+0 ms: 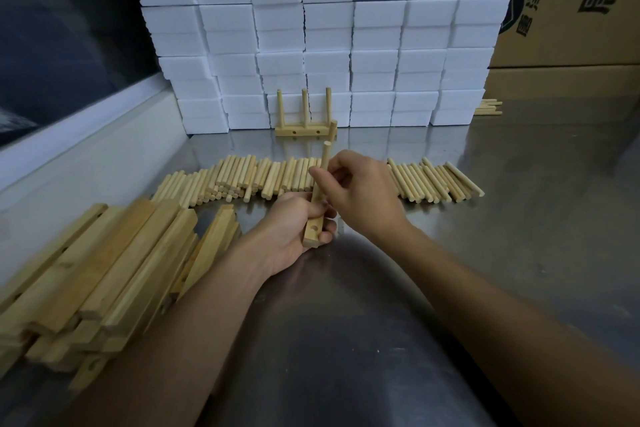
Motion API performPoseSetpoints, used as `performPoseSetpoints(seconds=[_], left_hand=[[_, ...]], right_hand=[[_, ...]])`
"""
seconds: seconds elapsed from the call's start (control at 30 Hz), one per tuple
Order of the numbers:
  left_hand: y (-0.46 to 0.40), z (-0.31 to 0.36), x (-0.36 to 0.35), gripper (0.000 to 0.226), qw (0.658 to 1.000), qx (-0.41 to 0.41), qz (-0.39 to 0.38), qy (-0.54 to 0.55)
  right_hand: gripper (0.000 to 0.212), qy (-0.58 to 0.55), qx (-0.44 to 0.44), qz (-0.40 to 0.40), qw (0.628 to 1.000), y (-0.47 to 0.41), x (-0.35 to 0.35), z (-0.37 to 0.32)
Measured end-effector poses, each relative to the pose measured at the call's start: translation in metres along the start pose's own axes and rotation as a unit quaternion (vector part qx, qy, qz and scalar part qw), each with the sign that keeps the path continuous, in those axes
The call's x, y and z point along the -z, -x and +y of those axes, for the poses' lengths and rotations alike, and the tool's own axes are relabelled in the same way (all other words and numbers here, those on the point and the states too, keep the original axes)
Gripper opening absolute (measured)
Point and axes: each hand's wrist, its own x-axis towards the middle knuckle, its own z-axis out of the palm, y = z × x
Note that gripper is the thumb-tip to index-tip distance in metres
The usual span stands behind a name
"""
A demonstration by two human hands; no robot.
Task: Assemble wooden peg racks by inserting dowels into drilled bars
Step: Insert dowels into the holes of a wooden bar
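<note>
My left hand [294, 236] grips a drilled wooden bar [312, 234] near its close end, where one empty hole faces me. My right hand [363, 191] pinches a dowel [326, 158] that stands upright over the bar. Just behind it a second dowel [333, 130] rises, its lower end hidden by my fingers. A finished rack [301, 131] with three upright pegs stands at the back against the white boxes. A long row of loose dowels [242, 180] lies across the table beyond my hands. Plain bars [104, 270] are piled at the left.
A wall of stacked white foam boxes [329, 45] closes the back of the steel table [519, 218]. Cardboard cartons [571, 28] stand at the back right, with a few more dowels [488, 107] beside them. A white ledge [86, 149] borders the left side.
</note>
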Motion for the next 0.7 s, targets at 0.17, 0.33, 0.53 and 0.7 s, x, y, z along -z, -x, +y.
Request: performPoseSetpoints(seconds=[0.17,0.33,0.53,0.7], left_hand=[[-0.001,0.0,0.0,0.017,1.0,0.004,-0.001,0.006],[-0.001,0.0,0.001,0.017,1.0,0.005,0.006,0.005],[0.0,0.001,0.001,0.016,1.0,0.012,0.012,-0.002],[0.001,0.001,0.002,0.017,1.0,0.014,0.006,-0.003]], right_hand=[[0.031,-0.019,-0.021,0.033,0.999,0.003,-0.008,0.0],[0.031,-0.017,-0.023,0.021,0.999,0.0,-0.006,-0.001],[0.031,0.016,-0.001,-0.025,1.0,-0.002,0.001,-0.002],[0.026,0.027,-0.007,-0.063,0.998,-0.006,0.003,-0.003]])
